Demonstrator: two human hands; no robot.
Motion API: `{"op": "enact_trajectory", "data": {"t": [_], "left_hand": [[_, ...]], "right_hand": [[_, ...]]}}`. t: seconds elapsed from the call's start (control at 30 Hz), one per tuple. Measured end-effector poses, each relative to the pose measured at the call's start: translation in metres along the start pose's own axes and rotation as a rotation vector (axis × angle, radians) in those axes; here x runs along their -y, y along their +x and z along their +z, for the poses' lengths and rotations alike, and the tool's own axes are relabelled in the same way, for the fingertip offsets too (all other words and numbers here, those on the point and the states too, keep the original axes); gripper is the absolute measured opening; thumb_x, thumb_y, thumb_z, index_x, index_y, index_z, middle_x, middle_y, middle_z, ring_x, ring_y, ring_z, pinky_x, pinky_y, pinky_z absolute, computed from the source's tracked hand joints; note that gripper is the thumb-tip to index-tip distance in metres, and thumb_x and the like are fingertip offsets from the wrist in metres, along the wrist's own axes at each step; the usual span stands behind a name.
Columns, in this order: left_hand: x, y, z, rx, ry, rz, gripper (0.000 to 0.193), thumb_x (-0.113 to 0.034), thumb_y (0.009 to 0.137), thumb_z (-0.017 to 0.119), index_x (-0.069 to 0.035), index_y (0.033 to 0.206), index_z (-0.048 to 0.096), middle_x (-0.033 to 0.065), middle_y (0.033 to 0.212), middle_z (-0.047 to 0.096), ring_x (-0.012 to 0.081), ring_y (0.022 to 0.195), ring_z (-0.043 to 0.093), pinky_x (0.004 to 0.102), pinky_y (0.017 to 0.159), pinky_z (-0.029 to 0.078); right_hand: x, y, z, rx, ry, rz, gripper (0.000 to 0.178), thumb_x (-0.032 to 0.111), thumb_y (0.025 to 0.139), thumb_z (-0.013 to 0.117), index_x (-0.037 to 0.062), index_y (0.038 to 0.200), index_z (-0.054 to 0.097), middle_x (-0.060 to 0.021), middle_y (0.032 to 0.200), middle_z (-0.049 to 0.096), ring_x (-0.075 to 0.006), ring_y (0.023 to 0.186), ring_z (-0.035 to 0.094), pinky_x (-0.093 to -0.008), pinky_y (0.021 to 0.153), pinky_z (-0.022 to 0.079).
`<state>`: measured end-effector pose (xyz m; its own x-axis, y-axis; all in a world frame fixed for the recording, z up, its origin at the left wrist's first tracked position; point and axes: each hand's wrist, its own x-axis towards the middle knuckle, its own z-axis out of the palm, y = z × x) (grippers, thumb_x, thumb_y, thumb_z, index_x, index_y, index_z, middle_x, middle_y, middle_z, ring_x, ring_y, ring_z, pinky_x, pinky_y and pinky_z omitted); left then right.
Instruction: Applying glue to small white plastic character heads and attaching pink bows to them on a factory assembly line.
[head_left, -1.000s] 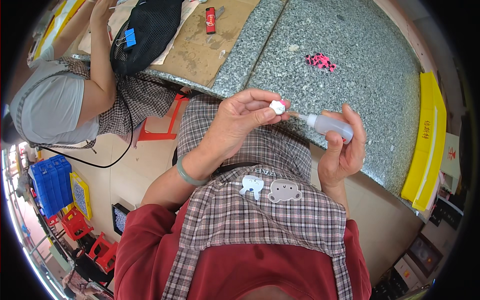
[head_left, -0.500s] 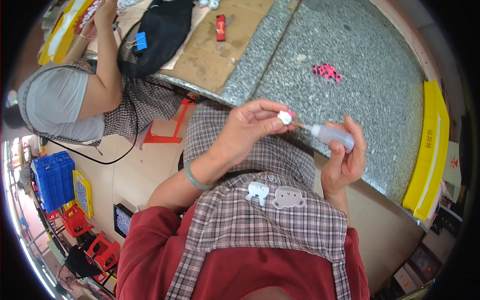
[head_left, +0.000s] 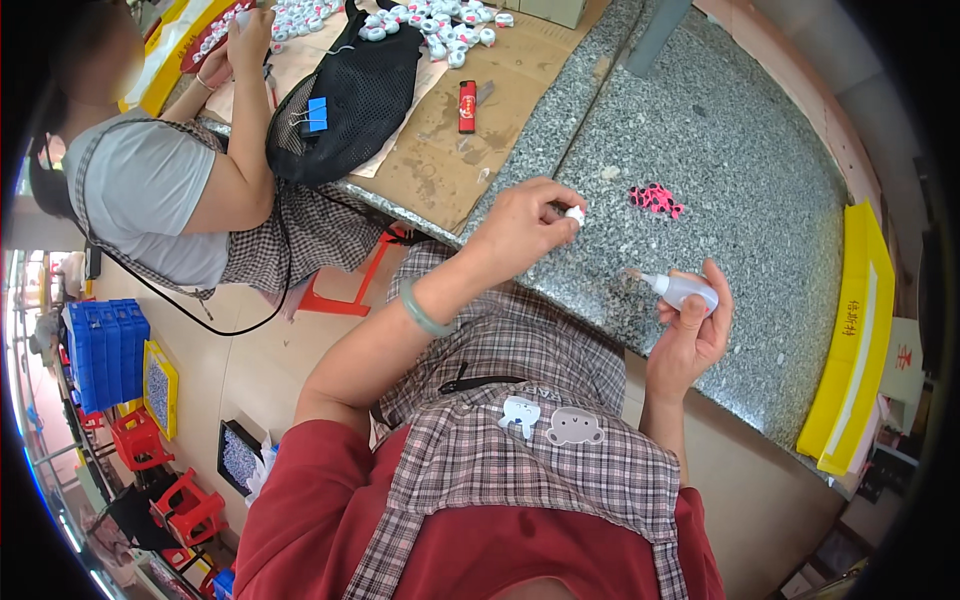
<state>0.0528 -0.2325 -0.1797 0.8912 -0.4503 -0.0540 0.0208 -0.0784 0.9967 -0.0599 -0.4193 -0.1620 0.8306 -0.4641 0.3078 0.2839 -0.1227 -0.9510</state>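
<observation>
My left hand is closed over the near edge of the grey speckled table, pinching a small white piece between thumb and fingers. Most of that piece is hidden by the fingers. My right hand is wrapped round a small translucent squeeze bottle, tilted on its side with its thin tip pointing left. Bottle and white piece are apart. Beyond them, a little heap of pink-and-black bits lies on the table.
A red lighter rests on brown cardboard to the left, beside a black mesh bag with a blue binder clip. Behind lie many small white pieces. A co-worker sits at left. A yellow strip edges the table's right.
My left hand has moved away from the bottle's tip with the white piece and turned its back upward. The bottle stays in my right hand, and the whole view has shifted.
</observation>
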Motion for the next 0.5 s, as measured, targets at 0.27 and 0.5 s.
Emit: {"op": "enact_trajectory", "data": {"t": [0.27,0.5], "left_hand": [[-0.002,0.03,0.0,-0.107,0.479,0.302,0.025,-0.008,0.076,0.064,-0.002,0.1,0.061,0.0111,0.094,0.058,0.0193,0.068,0.06,0.0307,0.063,0.048],[-0.01,0.037,-0.071,-0.652,0.961,0.326,0.024,-0.014,0.076,0.062,-0.007,0.099,0.057,0.0116,0.099,0.055,0.0313,0.085,0.059,0.0406,0.07,0.049]], "right_hand": [[-0.022,0.01,-0.006,-0.084,0.17,0.143,0.041,0.025,0.092,0.054,-0.0014,0.123,0.046,-0.0111,0.094,0.061,-0.0076,0.065,0.05,-0.0188,0.055,0.039],[-0.029,0.013,-0.007,-0.074,0.194,0.181,0.041,0.024,0.092,0.053,-0.0009,0.123,0.046,-0.0108,0.093,0.061,-0.0078,0.065,0.051,-0.0189,0.054,0.04]]}}
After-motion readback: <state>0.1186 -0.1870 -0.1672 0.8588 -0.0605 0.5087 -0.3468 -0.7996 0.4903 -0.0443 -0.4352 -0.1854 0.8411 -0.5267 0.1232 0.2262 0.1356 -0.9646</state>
